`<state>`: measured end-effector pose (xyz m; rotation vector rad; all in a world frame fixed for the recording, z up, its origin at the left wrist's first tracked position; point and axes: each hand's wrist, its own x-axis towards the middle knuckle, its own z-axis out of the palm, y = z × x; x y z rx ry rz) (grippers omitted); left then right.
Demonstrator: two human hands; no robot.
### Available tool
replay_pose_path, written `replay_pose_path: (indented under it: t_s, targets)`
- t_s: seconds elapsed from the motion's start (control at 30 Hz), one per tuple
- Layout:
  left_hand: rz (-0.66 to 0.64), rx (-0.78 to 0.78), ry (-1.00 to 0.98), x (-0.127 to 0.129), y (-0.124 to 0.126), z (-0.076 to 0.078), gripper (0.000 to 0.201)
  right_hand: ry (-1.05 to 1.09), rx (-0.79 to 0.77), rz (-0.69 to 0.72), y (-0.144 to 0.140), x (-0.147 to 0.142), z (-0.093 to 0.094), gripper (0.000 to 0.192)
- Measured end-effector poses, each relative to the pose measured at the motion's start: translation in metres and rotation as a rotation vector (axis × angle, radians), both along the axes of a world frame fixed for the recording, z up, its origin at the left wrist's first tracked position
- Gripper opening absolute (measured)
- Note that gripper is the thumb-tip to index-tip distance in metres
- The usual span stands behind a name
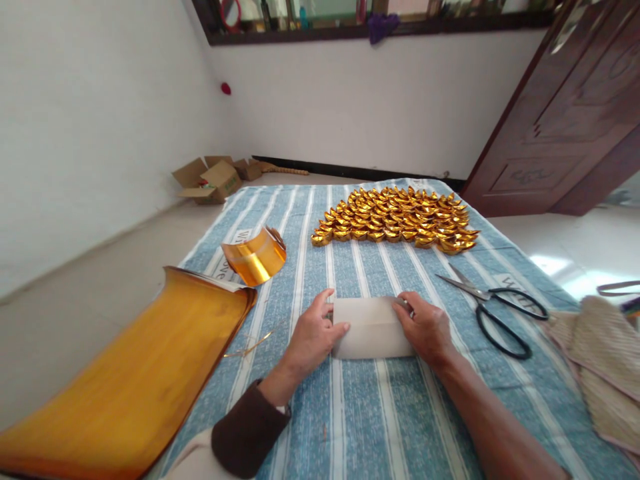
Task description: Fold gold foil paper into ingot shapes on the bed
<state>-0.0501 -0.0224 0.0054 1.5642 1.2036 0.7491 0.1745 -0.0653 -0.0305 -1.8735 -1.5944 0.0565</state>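
A folded sheet of paper (371,327), white side up, lies on the blue striped cloth (380,420) in front of me. My left hand (313,337) presses its left edge with thumb and fingers. My right hand (425,328) holds its right edge. Beyond the sheet, several rows of folded gold paper ingots (397,220) are laid out close together. A curled piece of gold foil paper (255,257) rests to the left of them.
Black-handled scissors (493,307) lie to the right of my hands. A large curled gold sheet (130,373) hangs over the left edge. A woven mat (600,360) sits far right. Cardboard boxes (210,179) stand on the floor; a brown door (565,113) is at right.
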Motion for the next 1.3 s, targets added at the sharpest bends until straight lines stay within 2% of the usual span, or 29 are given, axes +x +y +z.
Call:
replay_pose_path:
  t_s: [0.1,0.2,0.27,0.33,0.4,0.47,0.57,0.63,0.7,0.8,1.0,1.2,1.3]
  targets:
    - [-0.007,0.415,0.284,-0.003,-0.002,-0.011,0.059,-0.112,-0.002,0.028,0.001,0.001,-0.003,0.021]
    - [-0.026,0.723,0.508,-0.005,-0.006,-0.013,0.048,-0.217,-0.006,0.041,0.0,0.001,-0.002,0.021]
    - [-0.113,0.856,0.565,-0.006,-0.008,-0.01,0.037,-0.291,0.008,0.037,-0.001,0.0,0.0,0.017]
    - [-0.291,0.919,0.543,-0.007,-0.01,-0.006,0.025,-0.351,0.033,0.04,-0.002,0.0,0.004,0.013]
    - [-0.468,0.895,0.516,-0.006,-0.012,-0.002,0.02,-0.372,0.069,0.07,-0.003,0.0,0.009,0.015]
    - [-0.565,0.817,0.527,-0.006,-0.013,0.0,0.019,-0.33,0.115,0.163,-0.006,-0.002,0.014,0.017]
    - [-0.613,0.727,0.541,-0.007,-0.014,0.003,0.039,-0.185,0.15,0.444,-0.011,-0.006,0.024,0.013]
    - [-0.617,0.708,0.529,-0.007,-0.014,0.004,0.046,-0.128,0.11,0.633,-0.015,-0.008,0.03,0.025]
    - [-0.604,0.712,0.508,-0.008,-0.013,0.004,0.047,-0.118,0.037,0.729,-0.018,-0.01,0.033,0.032]
    - [-0.584,0.726,0.471,-0.009,-0.012,0.002,0.049,-0.114,-0.023,0.736,-0.02,-0.009,0.034,0.025]
    - [-0.548,0.763,0.429,-0.009,-0.012,-0.001,0.044,-0.108,-0.031,0.722,-0.022,-0.007,0.032,0.01]
    - [-0.433,0.785,0.315,-0.007,-0.009,-0.007,0.017,-0.055,-0.002,0.746,-0.022,-0.007,0.035,0.015]
    - [-0.39,0.752,0.257,-0.004,-0.008,-0.004,0.012,0.009,0.006,0.733,-0.021,-0.004,0.035,0.017]
